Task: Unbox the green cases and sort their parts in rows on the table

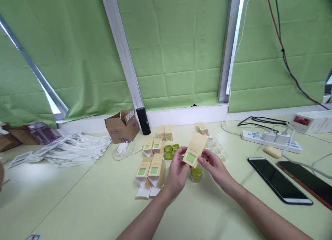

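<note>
Between both hands is a beige paper carton (pixel 195 146) with a green square on its front and its tall flap standing up. My left hand (pixel 177 170) is closed on its left edge, and my right hand (pixel 213 163) grips the right edge. Just below it, a small clear container with a green lid (pixel 196 174) stands on the table. Green lids (pixel 172 151) sit in a cluster left of the hands. Clear containers (pixel 219 148) stand behind my right hand, partly hidden by it. More beige cartons (pixel 154 169) with open white-lined ends lie to the left.
A brown cardboard box (pixel 122 127) and black cylinder (pixel 143 121) stand at the back. White straps (pixel 77 150) lie piled at left. Two phones (pixel 280 180) lie at right, near a power strip (pixel 271 140) with cables. At the far left edge, part of another person shows.
</note>
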Tool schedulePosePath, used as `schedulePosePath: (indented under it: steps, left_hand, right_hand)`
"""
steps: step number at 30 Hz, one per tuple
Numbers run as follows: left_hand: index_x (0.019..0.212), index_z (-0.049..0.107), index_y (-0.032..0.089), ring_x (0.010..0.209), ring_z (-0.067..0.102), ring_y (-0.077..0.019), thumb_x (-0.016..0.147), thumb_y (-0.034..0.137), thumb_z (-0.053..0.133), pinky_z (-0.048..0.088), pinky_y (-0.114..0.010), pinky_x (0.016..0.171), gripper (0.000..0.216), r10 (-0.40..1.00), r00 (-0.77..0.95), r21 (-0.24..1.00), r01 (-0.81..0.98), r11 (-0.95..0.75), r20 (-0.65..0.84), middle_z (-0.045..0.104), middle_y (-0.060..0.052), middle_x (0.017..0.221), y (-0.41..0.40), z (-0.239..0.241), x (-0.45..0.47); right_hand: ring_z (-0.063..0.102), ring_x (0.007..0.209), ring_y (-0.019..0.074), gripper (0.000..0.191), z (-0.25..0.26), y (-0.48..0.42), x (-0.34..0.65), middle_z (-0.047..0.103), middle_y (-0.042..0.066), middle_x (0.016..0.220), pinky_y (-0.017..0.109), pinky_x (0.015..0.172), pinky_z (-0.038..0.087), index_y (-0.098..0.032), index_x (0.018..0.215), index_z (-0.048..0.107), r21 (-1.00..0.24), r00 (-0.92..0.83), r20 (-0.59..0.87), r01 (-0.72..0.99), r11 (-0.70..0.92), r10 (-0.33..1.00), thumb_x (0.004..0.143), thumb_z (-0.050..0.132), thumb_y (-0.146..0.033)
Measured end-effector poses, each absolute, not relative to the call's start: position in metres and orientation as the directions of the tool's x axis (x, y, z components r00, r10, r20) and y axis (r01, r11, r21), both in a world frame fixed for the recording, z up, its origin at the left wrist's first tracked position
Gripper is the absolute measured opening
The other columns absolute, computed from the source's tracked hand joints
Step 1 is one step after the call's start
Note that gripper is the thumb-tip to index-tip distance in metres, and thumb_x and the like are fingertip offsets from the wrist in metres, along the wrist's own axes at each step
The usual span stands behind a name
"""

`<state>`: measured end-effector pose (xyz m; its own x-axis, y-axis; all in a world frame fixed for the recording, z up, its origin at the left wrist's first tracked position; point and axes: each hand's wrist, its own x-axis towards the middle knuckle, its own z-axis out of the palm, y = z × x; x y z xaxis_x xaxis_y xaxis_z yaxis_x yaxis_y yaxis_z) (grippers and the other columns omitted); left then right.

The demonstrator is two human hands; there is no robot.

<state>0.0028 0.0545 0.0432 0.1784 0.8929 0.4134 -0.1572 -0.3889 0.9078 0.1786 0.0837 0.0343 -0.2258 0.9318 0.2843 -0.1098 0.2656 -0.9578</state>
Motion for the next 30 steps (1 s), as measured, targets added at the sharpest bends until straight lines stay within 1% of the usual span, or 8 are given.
schedulePosePath:
  steps: [3,11,15,18,21,23,26,30]
  left_hand:
    - [0.136,0.05,0.023,0.13,0.058,-0.0296,0.098,0.041,0.065,0.049,-0.041,0.105,0.045,0.893,0.162,0.905,-0.152,-0.397,0.419,0.06,-0.013,0.139,0.054,0.04,0.003]
    - [0.135,0.049,0.022,0.127,0.058,-0.0306,0.097,0.037,0.062,0.05,-0.042,0.103,0.043,0.882,0.157,0.894,-0.141,-0.425,0.444,0.059,-0.014,0.138,0.051,0.036,0.003]
    - [0.136,0.049,0.021,0.129,0.058,-0.0313,0.093,0.028,0.061,0.049,-0.043,0.105,0.045,0.886,0.161,0.899,-0.137,-0.415,0.434,0.058,-0.014,0.139,0.049,0.037,0.003]
    - [0.139,0.048,0.022,0.131,0.057,-0.0308,0.085,0.017,0.061,0.049,-0.043,0.106,0.056,0.896,0.17,0.91,-0.137,-0.391,0.41,0.058,-0.013,0.142,0.05,0.034,0.004]
    - [0.141,0.047,0.023,0.134,0.056,-0.0302,0.079,0.01,0.059,0.049,-0.042,0.108,0.065,0.898,0.184,0.914,-0.152,-0.377,0.401,0.058,-0.011,0.143,0.052,0.032,0.004]
    - [0.142,0.047,0.024,0.135,0.055,-0.0298,0.08,0.01,0.058,0.048,-0.043,0.11,0.065,0.896,0.191,0.914,-0.143,-0.38,0.402,0.058,-0.011,0.144,0.052,0.032,0.005]
    - [0.142,0.048,0.025,0.134,0.056,-0.0291,0.086,0.013,0.059,0.046,-0.046,0.112,0.059,0.893,0.167,0.908,-0.034,-0.418,0.417,0.058,-0.012,0.144,0.049,0.036,0.005]
    - [0.139,0.051,0.024,0.128,0.058,-0.0307,0.092,0.026,0.066,0.046,-0.049,0.108,0.049,0.874,0.087,0.831,0.279,-0.482,0.478,0.061,-0.013,0.138,0.046,0.038,0.004]
  right_hand:
    - [0.068,0.103,0.0295,0.053,0.031,0.084,0.177,0.076,0.009,0.114,0.049,0.102,0.052,-0.026,0.113,0.069,-0.96,-0.231,0.274,-0.119,0.252,0.934,0.083,0.072,-0.069]
    - [0.068,0.106,0.0295,0.053,0.028,0.082,0.177,0.076,0.01,0.115,0.047,0.102,0.05,-0.026,0.115,0.068,-0.966,-0.251,0.249,-0.139,0.22,0.935,0.084,0.072,-0.068]
    - [0.069,0.105,0.0299,0.054,0.032,0.081,0.177,0.077,0.01,0.115,0.047,0.101,0.051,-0.025,0.111,0.07,-0.967,-0.242,0.233,-0.164,0.197,0.942,0.08,0.075,-0.069]
    - [0.068,0.11,0.0312,0.053,0.036,0.08,0.178,0.078,0.01,0.116,0.046,0.104,0.05,-0.025,0.108,0.074,-0.965,-0.224,0.214,-0.2,0.17,0.951,0.079,0.077,-0.069]
    - [0.066,0.113,0.0302,0.048,0.038,0.079,0.18,0.078,0.009,0.117,0.044,0.107,0.047,-0.025,0.106,0.076,-0.961,-0.208,0.195,-0.238,0.144,0.958,0.081,0.076,-0.067]
    - [0.065,0.112,0.0292,0.046,0.037,0.08,0.181,0.077,0.008,0.117,0.043,0.106,0.047,-0.025,0.106,0.077,-0.959,-0.208,0.183,-0.251,0.128,0.961,0.083,0.076,-0.065]
    - [0.064,0.108,0.0275,0.044,0.036,0.08,0.183,0.077,0.008,0.116,0.041,0.103,0.047,-0.024,0.106,0.077,-0.96,-0.215,0.163,-0.259,0.105,0.963,0.085,0.075,-0.063]
    - [0.064,0.105,0.0252,0.042,0.036,0.08,0.182,0.077,0.006,0.113,0.036,0.099,0.048,-0.024,0.105,0.075,-0.956,-0.225,0.168,-0.273,0.103,0.96,0.087,0.074,-0.061]
